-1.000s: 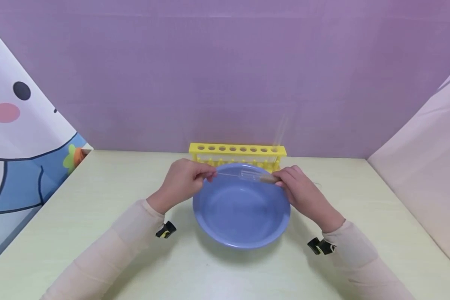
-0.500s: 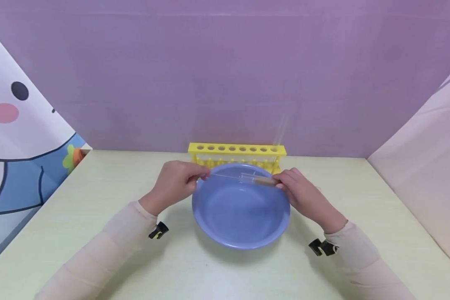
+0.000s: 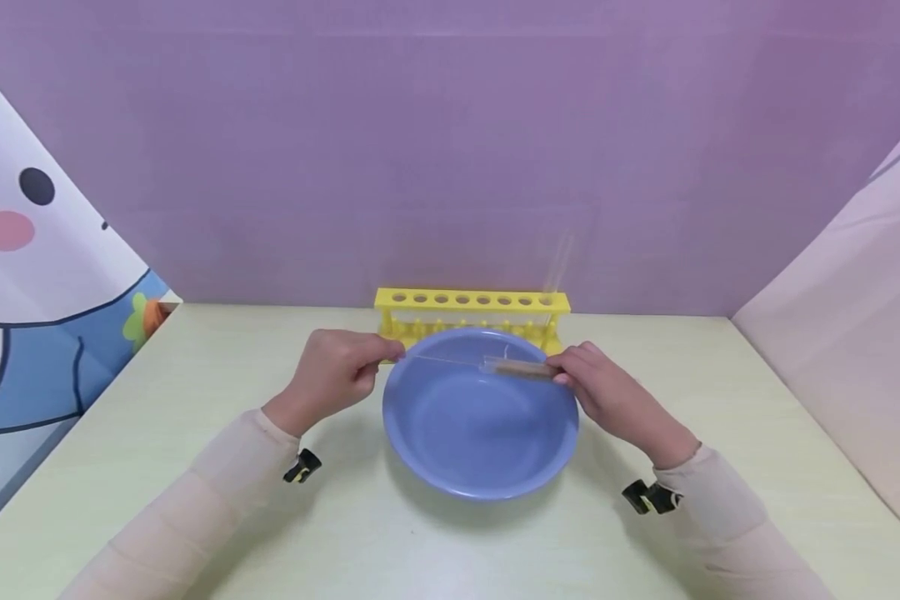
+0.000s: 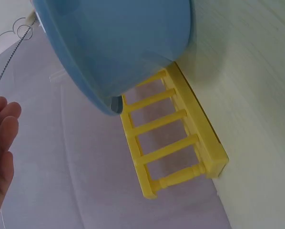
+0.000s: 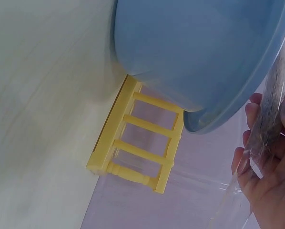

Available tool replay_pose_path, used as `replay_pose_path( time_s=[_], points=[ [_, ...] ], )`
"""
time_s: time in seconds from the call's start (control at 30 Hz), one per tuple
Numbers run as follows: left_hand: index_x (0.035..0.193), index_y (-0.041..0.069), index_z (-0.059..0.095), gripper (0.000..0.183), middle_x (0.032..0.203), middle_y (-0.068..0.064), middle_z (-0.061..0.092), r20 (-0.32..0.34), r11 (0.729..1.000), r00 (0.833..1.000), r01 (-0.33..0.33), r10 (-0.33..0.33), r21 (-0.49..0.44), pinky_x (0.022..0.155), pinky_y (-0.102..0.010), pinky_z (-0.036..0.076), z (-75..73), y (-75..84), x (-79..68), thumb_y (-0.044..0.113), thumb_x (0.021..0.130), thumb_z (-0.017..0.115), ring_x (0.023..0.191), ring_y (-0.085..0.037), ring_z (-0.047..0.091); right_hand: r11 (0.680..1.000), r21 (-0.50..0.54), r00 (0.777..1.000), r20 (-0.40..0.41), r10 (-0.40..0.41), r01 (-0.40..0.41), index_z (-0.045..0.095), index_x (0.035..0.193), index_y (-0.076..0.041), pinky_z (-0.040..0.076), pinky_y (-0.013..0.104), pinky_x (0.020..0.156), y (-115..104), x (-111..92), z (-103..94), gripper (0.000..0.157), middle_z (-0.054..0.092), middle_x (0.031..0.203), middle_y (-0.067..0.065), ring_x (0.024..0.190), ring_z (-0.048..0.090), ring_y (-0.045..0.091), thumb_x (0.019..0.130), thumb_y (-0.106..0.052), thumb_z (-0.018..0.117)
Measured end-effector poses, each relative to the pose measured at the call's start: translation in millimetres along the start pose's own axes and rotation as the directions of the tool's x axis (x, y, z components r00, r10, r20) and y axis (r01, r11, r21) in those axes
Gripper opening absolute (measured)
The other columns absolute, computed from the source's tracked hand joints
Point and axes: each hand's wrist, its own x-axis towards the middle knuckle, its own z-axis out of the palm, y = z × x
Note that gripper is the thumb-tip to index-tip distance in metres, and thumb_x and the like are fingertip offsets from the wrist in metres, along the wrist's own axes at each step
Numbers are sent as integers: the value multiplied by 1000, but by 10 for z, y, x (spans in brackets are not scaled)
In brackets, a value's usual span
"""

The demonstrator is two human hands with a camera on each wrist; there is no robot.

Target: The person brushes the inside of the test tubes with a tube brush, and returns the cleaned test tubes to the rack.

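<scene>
Over the blue basin (image 3: 480, 450) in the head view, a clear test tube (image 3: 489, 363) lies nearly level with a test tube brush inside it. My right hand (image 3: 607, 396) grips the tube's right part, fingers curled round the glass. The brush's brownish bristles (image 5: 275, 88) show through the glass in the right wrist view. My left hand (image 3: 333, 371) pinches the end of the brush's thin handle; its twisted wire (image 4: 10, 59) rises from the fingers in the left wrist view. The wire runs out of the tube's left-facing mouth.
Behind the basin stands a yellow test tube rack (image 3: 472, 300) with a row of holes. Another clear test tube (image 3: 558, 267) stands in its right end hole. Purple cloth (image 3: 450, 150) hangs behind the pale table (image 3: 720, 400).
My left hand has moved left and slightly toward me, drawing the brush handle with it. The bristles have slid left toward the tube's mouth. My right hand has barely moved.
</scene>
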Motion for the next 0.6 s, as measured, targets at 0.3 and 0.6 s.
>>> replay_pose_path(
  time_s=[0.3,0.6],
  points=[
    [85,10,73,42,69,2,69,-44,998,997,-60,60,7,41,-19,25,-12,-32,-34,-15,61,48,43,-7,43,999,41,1000,3,-31,31,61,103,-2,43,25,71,49,-43,0,14,58,87,1,83,47,12,89,-4,59],
    [85,10,73,44,62,3,65,-72,994,992,-99,102,46,39,-19,25,-51,-54,-68,-13,60,45,41,-8,39,993,114,998,51,-30,24,61,104,-2,44,24,69,76,-64,-40,19,58,85,2,81,46,9,86,3,60]
  ],
)
